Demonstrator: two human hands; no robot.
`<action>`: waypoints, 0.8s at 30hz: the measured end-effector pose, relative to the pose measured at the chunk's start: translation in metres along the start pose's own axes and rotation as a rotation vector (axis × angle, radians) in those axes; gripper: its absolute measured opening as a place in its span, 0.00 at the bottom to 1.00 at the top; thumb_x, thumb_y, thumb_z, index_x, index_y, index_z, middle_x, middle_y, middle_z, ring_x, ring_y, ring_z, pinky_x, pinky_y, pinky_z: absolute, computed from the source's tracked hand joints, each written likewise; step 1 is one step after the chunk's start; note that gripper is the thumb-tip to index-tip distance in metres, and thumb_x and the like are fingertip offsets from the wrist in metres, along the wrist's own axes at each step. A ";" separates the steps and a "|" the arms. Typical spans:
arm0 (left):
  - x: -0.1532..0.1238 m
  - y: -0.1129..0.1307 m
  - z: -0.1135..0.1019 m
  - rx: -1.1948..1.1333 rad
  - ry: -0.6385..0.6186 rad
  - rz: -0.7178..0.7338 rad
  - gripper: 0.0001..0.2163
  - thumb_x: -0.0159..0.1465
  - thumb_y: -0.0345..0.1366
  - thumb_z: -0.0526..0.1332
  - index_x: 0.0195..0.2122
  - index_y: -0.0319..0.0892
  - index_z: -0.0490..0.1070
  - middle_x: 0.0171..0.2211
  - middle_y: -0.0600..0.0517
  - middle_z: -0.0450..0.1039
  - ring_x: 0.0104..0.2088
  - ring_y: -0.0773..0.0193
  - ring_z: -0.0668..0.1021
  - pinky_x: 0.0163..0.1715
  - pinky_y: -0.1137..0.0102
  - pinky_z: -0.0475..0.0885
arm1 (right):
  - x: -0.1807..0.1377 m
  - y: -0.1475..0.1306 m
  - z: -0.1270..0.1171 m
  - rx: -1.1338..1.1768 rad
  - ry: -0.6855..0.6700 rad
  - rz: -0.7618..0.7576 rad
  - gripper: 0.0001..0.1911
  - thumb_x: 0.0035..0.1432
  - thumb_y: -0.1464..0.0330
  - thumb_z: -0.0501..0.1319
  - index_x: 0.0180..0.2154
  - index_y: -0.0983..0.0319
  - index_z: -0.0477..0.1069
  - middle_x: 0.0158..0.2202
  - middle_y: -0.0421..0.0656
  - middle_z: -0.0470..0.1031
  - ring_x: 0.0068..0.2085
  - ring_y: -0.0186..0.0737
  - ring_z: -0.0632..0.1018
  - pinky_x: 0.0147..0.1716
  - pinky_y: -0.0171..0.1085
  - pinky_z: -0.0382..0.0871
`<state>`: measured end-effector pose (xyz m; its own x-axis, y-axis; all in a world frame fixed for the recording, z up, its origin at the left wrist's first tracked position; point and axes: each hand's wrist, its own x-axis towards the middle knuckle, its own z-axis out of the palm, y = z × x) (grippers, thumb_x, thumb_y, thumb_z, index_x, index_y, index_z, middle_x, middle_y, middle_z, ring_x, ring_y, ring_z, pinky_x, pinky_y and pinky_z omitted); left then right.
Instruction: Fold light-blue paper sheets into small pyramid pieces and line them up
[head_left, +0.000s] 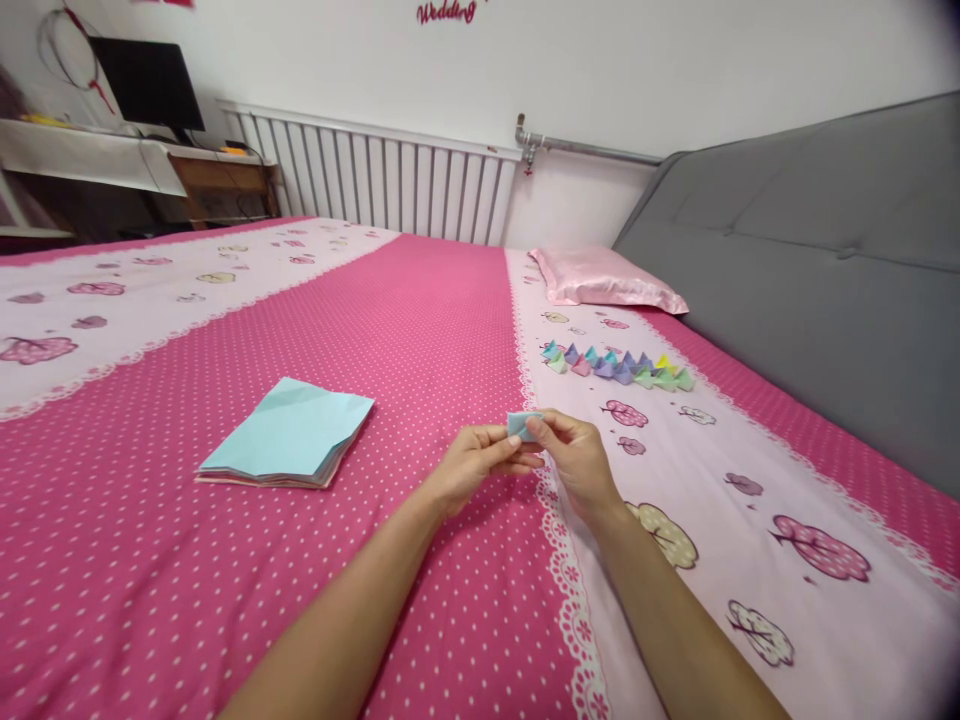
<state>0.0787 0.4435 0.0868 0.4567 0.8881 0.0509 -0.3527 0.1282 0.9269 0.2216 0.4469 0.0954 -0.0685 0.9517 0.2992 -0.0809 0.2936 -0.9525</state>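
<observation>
Both my hands meet over the bed (420, 330), pinching a small folded piece of light blue paper (521, 424). My left hand (472, 465) grips its left side with thumb and fingers closed. My right hand (574, 455) holds the right side, fingers curled round it. A stack of square paper sheets (289, 445), light blue on top, lies on the pink dotted sheet to the left of my hands. Beyond my right hand, a row of several small folded paper pieces (619, 368) in pastel colours lies on the pale strip of the sheet.
A pink satin pillow (604, 278) lies at the head of the bed by the grey padded headboard (817, 260). A white radiator (375, 180) runs along the far wall. A desk with a dark monitor (146, 85) stands at the far left.
</observation>
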 end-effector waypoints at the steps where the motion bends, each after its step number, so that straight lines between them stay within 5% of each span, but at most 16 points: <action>1: 0.000 0.000 0.001 0.025 -0.001 -0.005 0.16 0.54 0.41 0.64 0.38 0.34 0.75 0.34 0.41 0.77 0.34 0.61 0.79 0.41 0.65 0.70 | 0.000 0.000 0.000 -0.019 0.022 -0.021 0.08 0.50 0.63 0.63 0.30 0.60 0.77 0.32 0.40 0.76 0.33 0.35 0.74 0.35 0.34 0.67; 5: 0.001 -0.001 0.002 0.187 -0.001 0.021 0.18 0.53 0.46 0.64 0.36 0.34 0.75 0.34 0.42 0.77 0.32 0.63 0.78 0.36 0.68 0.71 | 0.000 0.001 -0.001 -0.065 0.050 -0.038 0.08 0.49 0.64 0.64 0.29 0.62 0.76 0.29 0.40 0.75 0.30 0.34 0.73 0.32 0.34 0.66; 11: 0.000 -0.004 0.000 0.429 0.010 0.035 0.20 0.55 0.50 0.59 0.24 0.34 0.73 0.18 0.48 0.72 0.19 0.68 0.74 0.22 0.73 0.67 | -0.001 0.001 -0.001 0.011 -0.036 0.080 0.10 0.49 0.63 0.64 0.23 0.64 0.72 0.19 0.37 0.70 0.22 0.31 0.68 0.24 0.32 0.62; 24: -0.001 -0.004 0.001 0.471 0.015 0.087 0.18 0.57 0.48 0.58 0.23 0.35 0.73 0.17 0.49 0.73 0.19 0.68 0.74 0.23 0.73 0.67 | -0.002 0.002 0.003 0.098 -0.016 0.145 0.11 0.47 0.63 0.65 0.21 0.64 0.71 0.18 0.36 0.68 0.21 0.30 0.66 0.24 0.33 0.61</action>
<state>0.0804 0.4420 0.0835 0.4291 0.8934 0.1332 0.0208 -0.1572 0.9873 0.2189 0.4452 0.0935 -0.1020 0.9817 0.1609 -0.1652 0.1428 -0.9759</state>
